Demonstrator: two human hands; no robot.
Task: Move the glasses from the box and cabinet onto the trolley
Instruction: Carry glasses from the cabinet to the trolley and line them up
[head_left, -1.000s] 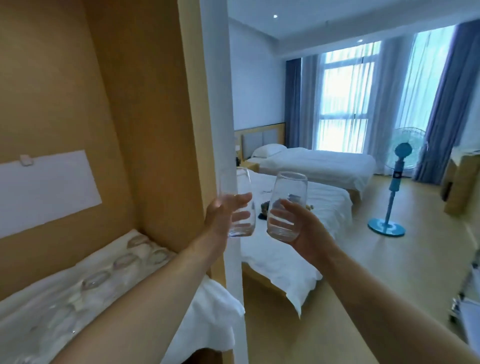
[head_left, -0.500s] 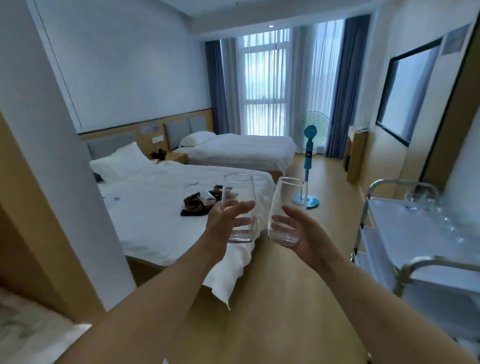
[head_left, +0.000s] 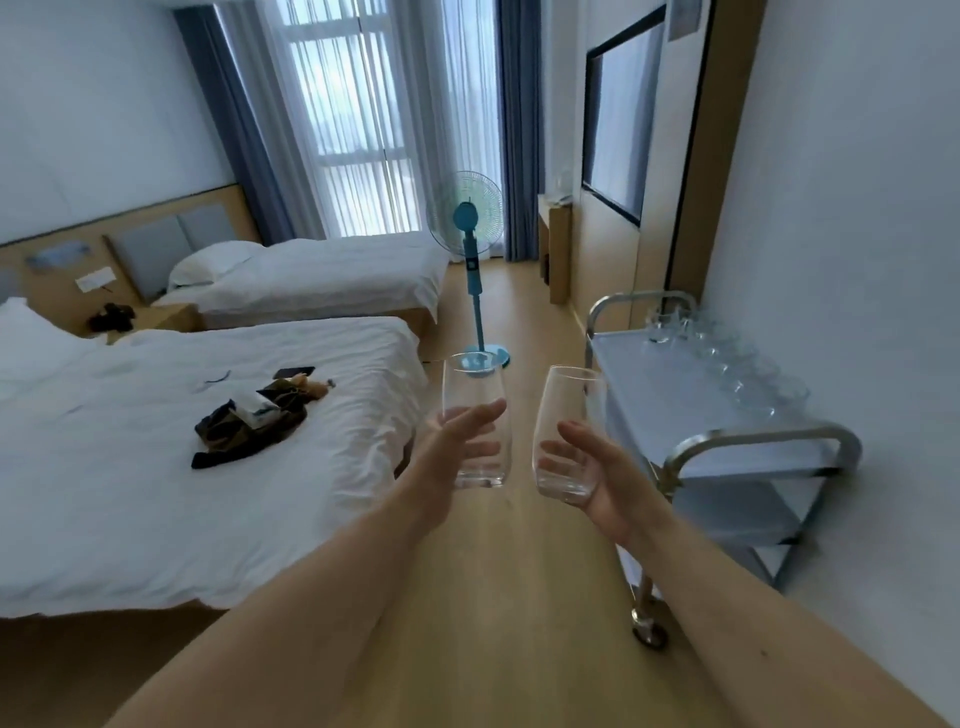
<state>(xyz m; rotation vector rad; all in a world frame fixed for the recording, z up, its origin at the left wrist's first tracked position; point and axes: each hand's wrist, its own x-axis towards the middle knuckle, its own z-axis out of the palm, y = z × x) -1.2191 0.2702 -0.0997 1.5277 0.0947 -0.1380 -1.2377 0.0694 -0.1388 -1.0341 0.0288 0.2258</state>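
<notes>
Glass, clear, two tumblers, carried at chest height over the wood floor, one per hand so both travel in a single trip. Left glass: upright, gripped low round its body by the left hand, thumb across the front, fingers showing through the wall. Right glass: leaning slightly toward the trolley, cupped near its base by the right hand, fingers wrapped behind. The two glasses are close but apart, probably kept so to avoid a knock.

Trolley: steel-framed, tiered, on castors, parked against the right wall just beside the right hand. Its top shelf carries a row of glasses along the wall side, rims blurred, count uncertain; the near side of the shelf looks free, likely left for incoming pieces.

Judgement: transfer part done; the pair in hand is near the trolley but not yet set down. The lean of the right glass suggests it goes first.

Also present: bed with dark clothing on it, second bed, blue fan, curtained window.
</notes>
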